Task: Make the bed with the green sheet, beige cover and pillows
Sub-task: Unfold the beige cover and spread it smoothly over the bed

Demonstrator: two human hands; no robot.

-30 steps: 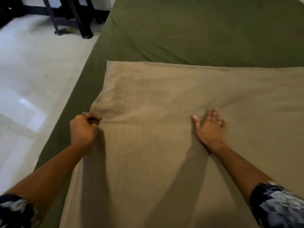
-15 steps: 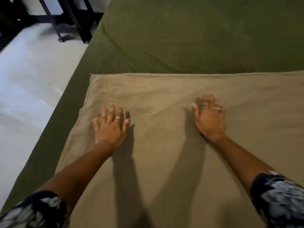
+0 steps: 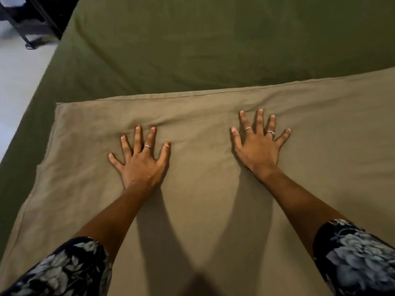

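Head view: left hand and right hand flat, fingers splayed, on beige cover; its hem runs crosswise just above fingertips, right nearer.

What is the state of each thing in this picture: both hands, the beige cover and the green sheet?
left hand: open, fingers spread, pressing flat on the beige cover.
right hand: open, fingers spread, pressing flat on the cover.
beige cover: spread over the near part of the bed, small wrinkles ahead of the fingers.
green sheet: spread on the mattress, uncovered beyond the cover's edge.
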